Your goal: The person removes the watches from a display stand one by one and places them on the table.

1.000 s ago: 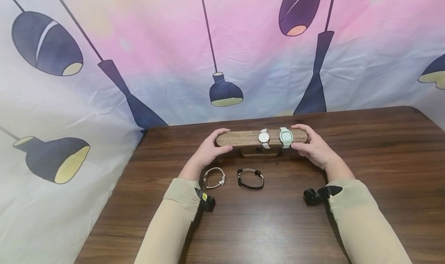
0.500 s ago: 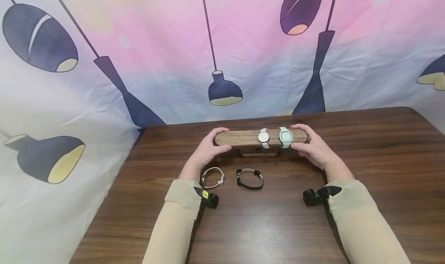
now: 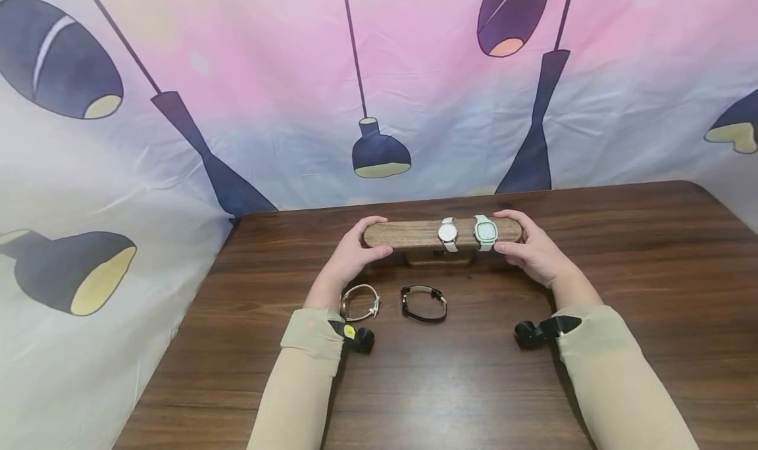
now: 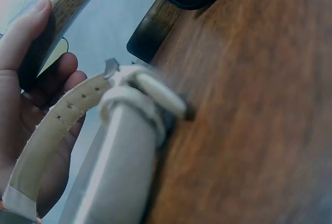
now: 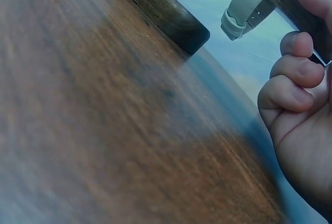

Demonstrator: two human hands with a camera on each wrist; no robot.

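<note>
A wooden watch stand [image 3: 408, 234] with a rounded bar stands near the back of the table. Around its bar are a white-strapped round watch [image 3: 448, 233] and a mint green square watch [image 3: 486, 231]. My left hand [image 3: 353, 251] grips the bar's left end between thumb and fingers. At the right end, my right hand [image 3: 531, 251] holds the bar the same way, thumb close to the mint watch. On the table in front lie a white-strapped watch [image 3: 361, 302], near my left wrist, and a black-strapped watch [image 3: 424, 304], both on their sides with straps looped.
The brown wooden table [image 3: 438, 391] reaches back to a hanging cloth [image 3: 284, 108] printed with lamps. More cloth hangs along the left side. Small black cameras, such as the right one [image 3: 535, 333], are strapped at both cuffs.
Both hands keep their grip on the stand, which stays in place with its watches. The left forearm has shifted slightly right, and the head view has drifted a little.
</note>
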